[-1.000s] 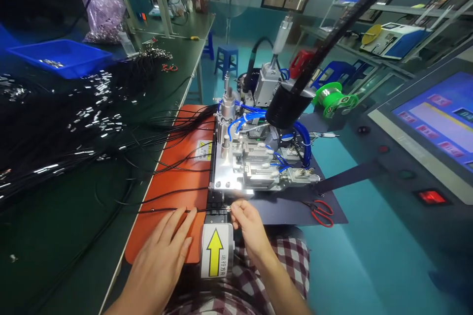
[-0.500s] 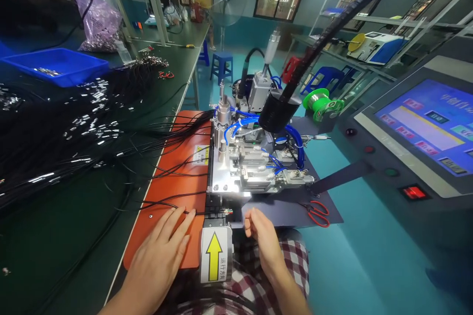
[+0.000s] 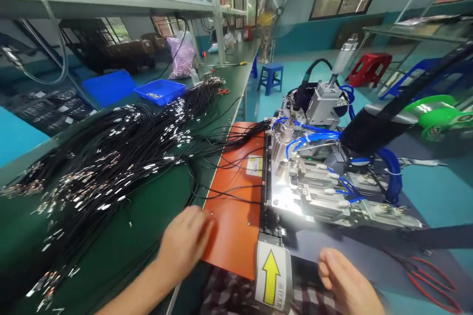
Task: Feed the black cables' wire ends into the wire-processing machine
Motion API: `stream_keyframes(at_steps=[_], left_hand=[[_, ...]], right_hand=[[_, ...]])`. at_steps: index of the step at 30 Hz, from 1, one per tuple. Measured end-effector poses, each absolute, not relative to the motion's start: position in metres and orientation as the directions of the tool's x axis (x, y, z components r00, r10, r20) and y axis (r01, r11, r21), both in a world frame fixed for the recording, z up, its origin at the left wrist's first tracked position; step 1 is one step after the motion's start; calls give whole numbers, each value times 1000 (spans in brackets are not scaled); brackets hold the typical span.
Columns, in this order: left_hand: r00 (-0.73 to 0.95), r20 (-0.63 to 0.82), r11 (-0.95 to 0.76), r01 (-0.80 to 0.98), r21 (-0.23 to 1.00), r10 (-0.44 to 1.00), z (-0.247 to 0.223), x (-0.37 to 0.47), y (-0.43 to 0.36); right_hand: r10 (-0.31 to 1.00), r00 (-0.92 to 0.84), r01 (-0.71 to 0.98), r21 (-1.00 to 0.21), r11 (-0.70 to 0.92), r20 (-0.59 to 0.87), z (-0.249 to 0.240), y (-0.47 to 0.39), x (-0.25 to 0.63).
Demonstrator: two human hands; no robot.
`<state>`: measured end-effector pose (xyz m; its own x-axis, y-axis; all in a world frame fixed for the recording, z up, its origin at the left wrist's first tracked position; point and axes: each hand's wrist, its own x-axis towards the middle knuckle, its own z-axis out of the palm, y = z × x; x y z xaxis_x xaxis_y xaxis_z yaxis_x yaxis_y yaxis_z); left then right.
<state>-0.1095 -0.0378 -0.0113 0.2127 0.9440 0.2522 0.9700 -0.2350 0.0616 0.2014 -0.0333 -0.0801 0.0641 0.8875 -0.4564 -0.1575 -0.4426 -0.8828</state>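
Observation:
My left hand (image 3: 186,238) is over the left edge of the orange board (image 3: 236,211), close to black cables on the green table. Its fingers curl down and are smeared by motion, so whether they grip a cable is hidden. To the right of the yellow-arrow label (image 3: 271,275), my right hand (image 3: 345,278) hovers with fingers folded and thumb on top, nothing visible in it. Ahead stands a metal machine (image 3: 284,197) with blue air tubes. Several black cables (image 3: 236,189) cross the board into its left side.
A large heap of black cables (image 3: 121,167) with shiny ends covers the green table (image 3: 158,192). Behind it are a blue tray (image 3: 160,91) and a purple bag (image 3: 182,56). Red-handled pliers (image 3: 432,275) lie at right, below a green spool (image 3: 434,115).
The view has turned left, showing more of the cable heap. My left hand has left the cable at the machine's front and moved toward the table. My right hand stays curled.

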Motion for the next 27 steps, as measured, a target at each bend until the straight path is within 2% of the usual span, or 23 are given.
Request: stream_keyframes(at_steps=[1, 3, 6, 9, 12, 15, 18, 20, 21, 22, 24, 26, 27], left_hand=[[118, 237, -133, 990, 51, 964, -7, -123, -45], [-96, 74, 90, 993, 82, 993, 1, -145, -52], [-206, -127, 222, 966, 130, 970, 12, -164, -52], [-204, -155, 233, 951, 202, 967, 22, -171, -46], [-200, -144, 237, 915, 325, 969, 37, -178, -40], [-89, -276, 232, 805, 546, 957, 55, -183, -32], [143, -428, 286, 554, 782, 892, 67, -177, -20], [206, -394, 257, 484, 837, 896, 66, -167, -11], [187, -346, 205, 523, 827, 919, 62, -161, -6], [145, -263, 124, 605, 786, 954, 58, -154, -2], [77, -20, -48, 784, 619, 997, 48, -139, 6], [72, 170, -144, 874, 464, 983, 39, -126, 12], [90, 214, -177, 885, 430, 973, 36, -121, 14]], right_hand=[[878, 73, -177, -873, -455, -472, -79, -34, 204], [866, 82, -199, -860, -470, -493, -75, -35, 207], [873, 69, -181, -866, -466, -483, -68, -33, 205], [889, 44, -138, -885, -445, -455, -61, -31, 200], [901, 16, -107, -897, -428, -432, -57, -31, 197], [918, -13, -88, -914, -397, -397, -52, -32, 194], [934, -74, -62, -933, -354, -350, -45, -36, 184], [936, -138, -48, -942, -333, -324, -41, -40, 170], [940, -150, -46, -948, -315, -305, -39, -42, 160], [952, -152, -45, -960, -276, -266, -38, -44, 150], [987, -132, -26, -995, -97, -93, -36, -46, 130], [992, -126, -37, -999, 25, 30, -34, -47, 115], [992, -120, -74, -997, 37, 45, -34, -46, 110]])
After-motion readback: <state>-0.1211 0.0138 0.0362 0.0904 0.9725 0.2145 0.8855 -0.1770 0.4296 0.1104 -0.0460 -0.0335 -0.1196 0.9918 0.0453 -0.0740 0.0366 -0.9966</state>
